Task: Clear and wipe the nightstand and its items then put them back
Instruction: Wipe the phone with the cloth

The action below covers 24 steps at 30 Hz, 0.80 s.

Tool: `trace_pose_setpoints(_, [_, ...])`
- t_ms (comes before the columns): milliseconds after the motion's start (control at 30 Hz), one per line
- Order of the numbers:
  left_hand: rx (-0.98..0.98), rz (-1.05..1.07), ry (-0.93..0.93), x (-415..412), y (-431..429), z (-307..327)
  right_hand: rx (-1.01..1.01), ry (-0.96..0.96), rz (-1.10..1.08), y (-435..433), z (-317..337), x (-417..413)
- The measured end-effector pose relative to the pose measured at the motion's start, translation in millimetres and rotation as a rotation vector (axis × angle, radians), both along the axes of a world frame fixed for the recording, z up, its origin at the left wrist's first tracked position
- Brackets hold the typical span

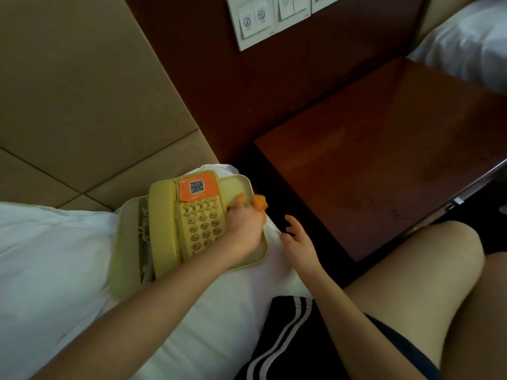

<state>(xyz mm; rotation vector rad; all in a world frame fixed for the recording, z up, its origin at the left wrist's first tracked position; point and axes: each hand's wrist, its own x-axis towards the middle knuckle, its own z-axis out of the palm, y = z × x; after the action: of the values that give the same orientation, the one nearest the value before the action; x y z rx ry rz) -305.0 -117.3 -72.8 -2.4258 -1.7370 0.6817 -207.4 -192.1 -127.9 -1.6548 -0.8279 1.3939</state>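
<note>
While lying at two o'clock, nightstand (384, 160): apart from tray (118, 267).
Left hand (241, 231): gripping cloth (259, 202) on phone (164, 215).
Right hand (299, 242): hovering, fingers loose.

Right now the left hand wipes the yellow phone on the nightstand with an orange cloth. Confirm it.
Not on the nightstand: the head view shows the phone on the white bed. The left hand does wipe it with the orange cloth.
</note>
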Motion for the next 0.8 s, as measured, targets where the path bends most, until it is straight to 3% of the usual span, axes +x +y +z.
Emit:
trace_pose_setpoints(133, [-0.101,-0.304,-0.016,-27,-47,-1,0.037,0.011,0.006,1,3,-4])
trace_pose_setpoints(233, [-0.051,-0.162,-0.132,-29,-21,7,0.035,0.005,0.035,0,5,-5])
trace_pose_setpoints(367, [0.127,-0.117,-0.141,-21,27,7,0.027,-0.039,0.075,-6,6,-5])
trace_pose_setpoints(467, [0.175,-0.097,-0.351,-25,32,20,0.049,-0.04,0.079,-7,6,-1])
trace_pose_setpoints(567, [0.426,-0.027,-0.643,-55,26,55,0.11,-0.075,0.117,-7,6,-2])
trace_pose_setpoints(667, [0.624,0.076,-0.76,-112,22,86,0.169,-0.211,0.211,-6,4,-11])
trace_pose_setpoints(733, [0.649,0.172,-0.797,-157,20,92,0.191,-0.314,0.261,-3,6,-19])
trace_pose_setpoints(800, [0.537,0.393,-0.834,-196,15,82,0.216,-0.332,0.241,2,10,-29])
